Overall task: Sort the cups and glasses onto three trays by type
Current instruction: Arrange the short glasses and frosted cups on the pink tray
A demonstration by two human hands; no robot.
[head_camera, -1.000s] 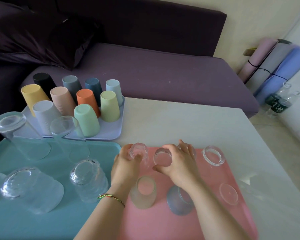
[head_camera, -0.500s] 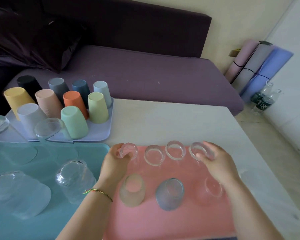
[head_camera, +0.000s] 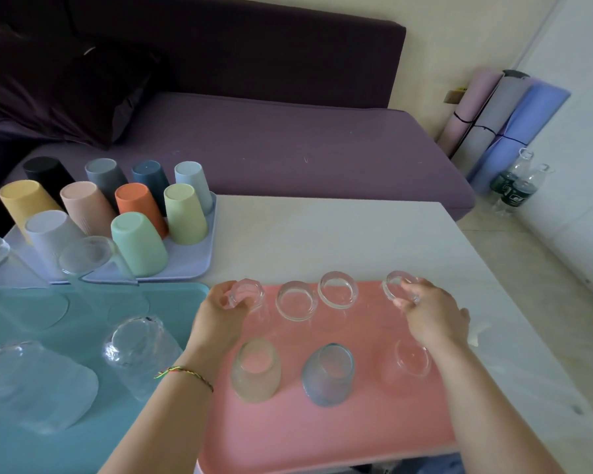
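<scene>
A pink tray (head_camera: 322, 429) carries several small upside-down glasses in two rows. My left hand (head_camera: 220, 316) grips the far-left small glass (head_camera: 245, 292) of the back row. At the back right corner, my right hand (head_camera: 432, 313) holds another small glass (head_camera: 399, 285). Between them stand two clear glasses (head_camera: 295, 301) (head_camera: 338, 289). The front row has a frosted beige glass (head_camera: 255, 369), a blue-grey glass (head_camera: 327, 374) and a clear one (head_camera: 411, 362). A teal tray (head_camera: 14, 449) on the left holds several large clear glasses. A lilac tray (head_camera: 192, 268) behind it holds several coloured plastic cups.
The white table (head_camera: 322, 234) extends bare behind the pink tray and to its right edge. A purple sofa (head_camera: 271, 142) stands behind the table. Rolled mats (head_camera: 500, 124) and two bottles (head_camera: 517, 186) are on the floor at the right.
My right hand left the middle back-row glass and moved right to the far-right glass, then shifted it further right. My left hand stays on the far-left glass.
</scene>
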